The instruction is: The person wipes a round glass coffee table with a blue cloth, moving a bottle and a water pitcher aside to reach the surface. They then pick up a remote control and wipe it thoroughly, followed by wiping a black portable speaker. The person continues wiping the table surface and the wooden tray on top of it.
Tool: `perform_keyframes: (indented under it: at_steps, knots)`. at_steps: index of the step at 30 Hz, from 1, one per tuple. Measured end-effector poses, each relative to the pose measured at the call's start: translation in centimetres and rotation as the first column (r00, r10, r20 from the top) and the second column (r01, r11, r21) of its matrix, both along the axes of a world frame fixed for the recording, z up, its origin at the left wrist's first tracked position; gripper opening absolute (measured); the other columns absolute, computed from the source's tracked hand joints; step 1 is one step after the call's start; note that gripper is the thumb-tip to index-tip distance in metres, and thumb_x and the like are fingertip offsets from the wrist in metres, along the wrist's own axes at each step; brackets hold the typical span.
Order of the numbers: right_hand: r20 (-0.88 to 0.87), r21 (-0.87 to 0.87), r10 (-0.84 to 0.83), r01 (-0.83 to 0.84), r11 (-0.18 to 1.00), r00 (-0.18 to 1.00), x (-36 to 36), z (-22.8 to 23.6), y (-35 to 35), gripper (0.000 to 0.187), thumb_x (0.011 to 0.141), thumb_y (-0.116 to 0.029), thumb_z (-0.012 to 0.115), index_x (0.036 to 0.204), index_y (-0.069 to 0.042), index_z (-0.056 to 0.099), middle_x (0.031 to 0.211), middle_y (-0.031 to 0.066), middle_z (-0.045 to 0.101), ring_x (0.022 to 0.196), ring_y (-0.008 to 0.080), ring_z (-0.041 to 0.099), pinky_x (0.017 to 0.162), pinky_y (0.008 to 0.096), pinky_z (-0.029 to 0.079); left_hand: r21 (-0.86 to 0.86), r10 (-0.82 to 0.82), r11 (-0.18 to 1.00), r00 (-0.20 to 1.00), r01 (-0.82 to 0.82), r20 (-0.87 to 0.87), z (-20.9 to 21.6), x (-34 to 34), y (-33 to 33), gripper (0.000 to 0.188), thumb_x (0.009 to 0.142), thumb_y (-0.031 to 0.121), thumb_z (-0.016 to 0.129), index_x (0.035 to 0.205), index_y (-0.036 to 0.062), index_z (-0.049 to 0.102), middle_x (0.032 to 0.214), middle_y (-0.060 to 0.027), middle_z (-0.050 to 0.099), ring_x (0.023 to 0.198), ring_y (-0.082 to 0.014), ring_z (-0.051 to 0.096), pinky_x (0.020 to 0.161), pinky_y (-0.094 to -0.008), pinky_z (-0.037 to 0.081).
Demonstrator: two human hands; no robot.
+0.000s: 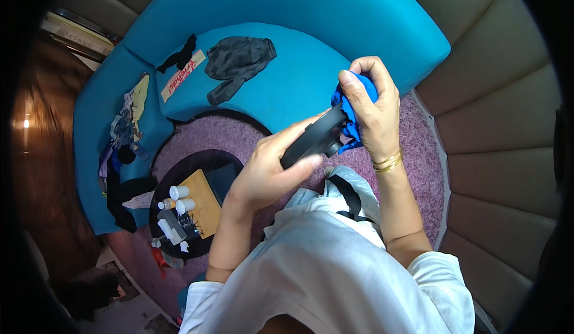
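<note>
My left hand [272,163] is closed around a black handheld device [314,139], with the thumb along its near side and the fingers mostly hidden behind it. A short round knob-like part sticks out of the device's lower right side; its exact kind I cannot make out. My right hand [376,107], with gold bangles at the wrist, pinches a crumpled bright blue cloth [350,124] between thumb and fingers. The cloth hangs against the device's upper right end and seems to touch it. Both hands are raised in front of me, above the floor.
A curved blue sofa [287,65] holds a dark checked garment [236,59], a printed strip [182,75] and a heap of clothes [127,121]. On the round black table [164,187] at left stand white cups [179,192], a wooden board [203,202] and a tissue box [171,226]. Purple carpet [415,172] lies below.
</note>
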State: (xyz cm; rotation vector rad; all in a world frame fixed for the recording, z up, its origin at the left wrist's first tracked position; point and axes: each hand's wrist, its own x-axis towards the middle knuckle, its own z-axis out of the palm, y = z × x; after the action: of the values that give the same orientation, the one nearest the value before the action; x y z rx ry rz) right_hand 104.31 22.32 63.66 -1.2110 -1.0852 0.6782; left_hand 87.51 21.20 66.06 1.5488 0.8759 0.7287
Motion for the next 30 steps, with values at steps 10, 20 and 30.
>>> perform_keyframes:
  at_steps: [10, 20, 30]
  knots:
    - [0.554, 0.414, -0.307, 0.064, 0.908, 0.774, 0.6, -2.5, 2.1, 0.031, 0.081, -0.033, 0.054, 0.097, -0.006, 0.053, 0.093, 0.0086, 0.057, 0.089, 0.0260, 0.051, 0.085, 0.0356, 0.032, -0.302, 0.249, 0.946, 0.858, -0.117, 0.450, -1.7, 0.2, -0.2, 0.041, 0.080, 0.001, 0.051, 0.119, -0.0058, 0.042, 0.110, -0.0129, 0.055, 0.098, -0.0165, 0.055, 0.086, -0.0283, 0.043]
    - [0.430, 0.262, -0.099, -0.019, 0.965, 0.897, -2.6, -5.7, -1.2, 0.057, 0.077, -0.019, 0.041, 0.131, 0.000, 0.033, 0.137, 0.0211, 0.027, 0.128, 0.0381, 0.024, 0.104, 0.0459, 0.019, -0.314, 0.344, 0.932, 0.716, -0.182, 0.608, -1.8, -0.4, 0.9, 0.046, 0.080, 0.000, 0.049, 0.123, -0.0040, 0.037, 0.117, -0.0150, 0.050, 0.106, -0.0205, 0.052, 0.092, -0.0327, 0.041]
    - [0.359, 0.194, -0.151, 0.085, 0.977, 0.921, -1.7, -4.5, -0.2, 0.045, 0.082, -0.004, 0.044, 0.127, 0.000, 0.038, 0.129, 0.0191, 0.038, 0.118, 0.0330, 0.039, 0.098, 0.0374, 0.032, -0.382, 0.353, 0.915, 0.718, -0.131, 0.600, -1.7, -0.7, 1.7, 0.048, 0.079, 0.000, 0.050, 0.125, -0.0022, 0.035, 0.119, -0.0153, 0.048, 0.108, -0.0221, 0.050, 0.093, -0.0357, 0.041]
